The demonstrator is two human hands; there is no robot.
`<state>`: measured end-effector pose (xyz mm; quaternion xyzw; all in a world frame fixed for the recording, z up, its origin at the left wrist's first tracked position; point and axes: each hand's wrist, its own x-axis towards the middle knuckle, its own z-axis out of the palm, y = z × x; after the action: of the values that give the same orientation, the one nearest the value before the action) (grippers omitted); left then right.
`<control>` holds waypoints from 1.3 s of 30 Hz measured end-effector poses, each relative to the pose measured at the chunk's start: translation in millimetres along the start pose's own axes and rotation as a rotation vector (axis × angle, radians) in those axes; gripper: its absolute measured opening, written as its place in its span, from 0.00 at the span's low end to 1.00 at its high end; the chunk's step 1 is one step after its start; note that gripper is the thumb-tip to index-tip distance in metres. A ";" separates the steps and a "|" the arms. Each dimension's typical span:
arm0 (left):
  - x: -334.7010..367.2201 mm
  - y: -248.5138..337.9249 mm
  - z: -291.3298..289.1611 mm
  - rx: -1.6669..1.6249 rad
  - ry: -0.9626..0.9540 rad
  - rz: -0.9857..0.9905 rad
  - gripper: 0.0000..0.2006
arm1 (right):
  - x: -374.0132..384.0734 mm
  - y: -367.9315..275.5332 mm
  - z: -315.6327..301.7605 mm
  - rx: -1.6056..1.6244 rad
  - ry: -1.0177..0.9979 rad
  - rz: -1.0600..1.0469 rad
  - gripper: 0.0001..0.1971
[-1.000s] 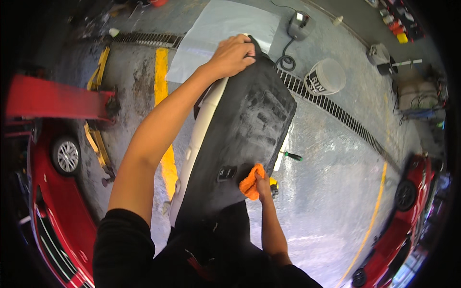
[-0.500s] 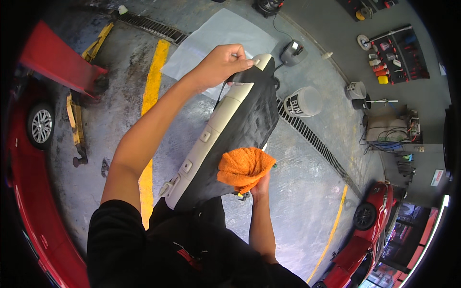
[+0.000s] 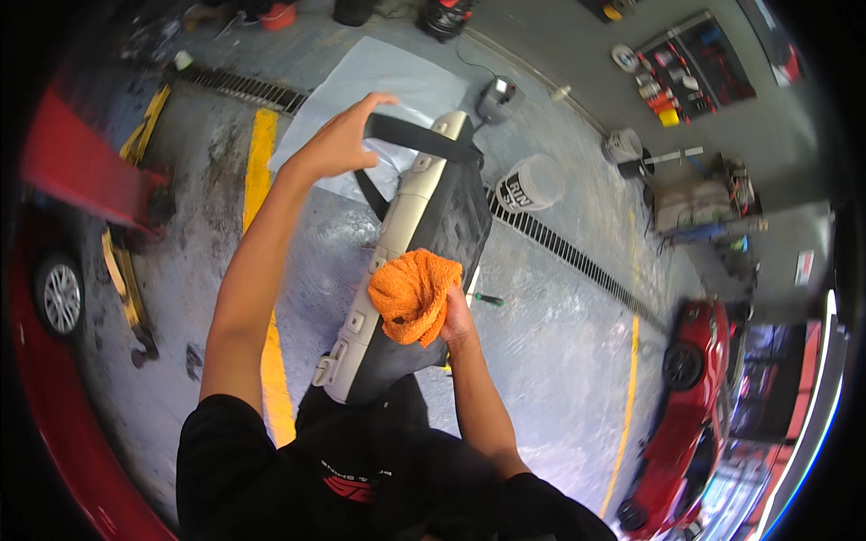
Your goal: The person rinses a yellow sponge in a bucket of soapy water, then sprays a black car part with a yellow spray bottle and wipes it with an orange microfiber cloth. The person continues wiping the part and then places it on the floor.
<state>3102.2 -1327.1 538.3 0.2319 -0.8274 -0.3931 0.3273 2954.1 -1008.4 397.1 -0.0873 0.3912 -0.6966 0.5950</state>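
Observation:
A long black case (image 3: 397,356) with a cream edge (image 3: 402,216), small latches along that edge and a black strap (image 3: 410,133) stands in front of my body, slanting away from me. My left hand (image 3: 336,142) is at its far end, fingers and thumb spread, with the strap looped beside the palm. In my right hand (image 3: 458,320) is a bunched orange towel (image 3: 410,293), held over the black face near the cream edge. Past the right hand shows a green-handled tool (image 3: 488,298); what it rests on I cannot tell.
A white bucket (image 3: 532,183) stands by the floor grate (image 3: 577,254) on the right. Pale sheeting (image 3: 361,77) lies on the floor ahead. A red car (image 3: 63,397) and yellow-and-black lift arms (image 3: 124,279) are at left, another red car (image 3: 672,451) at right.
My left hand has let go of the cream end and opened beside the strap, which now stands out in a loop. The right hand has moved the towel left, toward the cream edge.

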 end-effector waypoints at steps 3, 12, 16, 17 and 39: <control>-16.8 -15.9 8.9 0.165 0.094 -0.199 0.30 | -16.8 14.6 -12.5 0.120 0.206 -0.116 0.26; -18.5 -6.3 58.9 -0.353 0.338 -0.036 0.17 | -96.5 34.2 -129.5 0.253 0.747 -0.359 0.17; -24.1 20.1 79.4 -0.110 0.193 0.060 0.19 | -129.6 57.1 -170.0 0.166 0.992 -0.400 0.12; -23.6 22.6 82.7 -0.086 0.148 0.024 0.20 | -131.4 61.1 -172.6 0.126 1.002 -0.426 0.12; -21.2 -53.5 73.7 -0.204 -0.020 -0.124 0.16 | -127.0 70.8 120.5 -1.808 0.096 -0.133 0.45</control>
<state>3070.1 -1307.9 452.6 0.2443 -0.7703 -0.4971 0.3158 3113.8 -946.6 476.6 -0.5143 0.8074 -0.1597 0.2410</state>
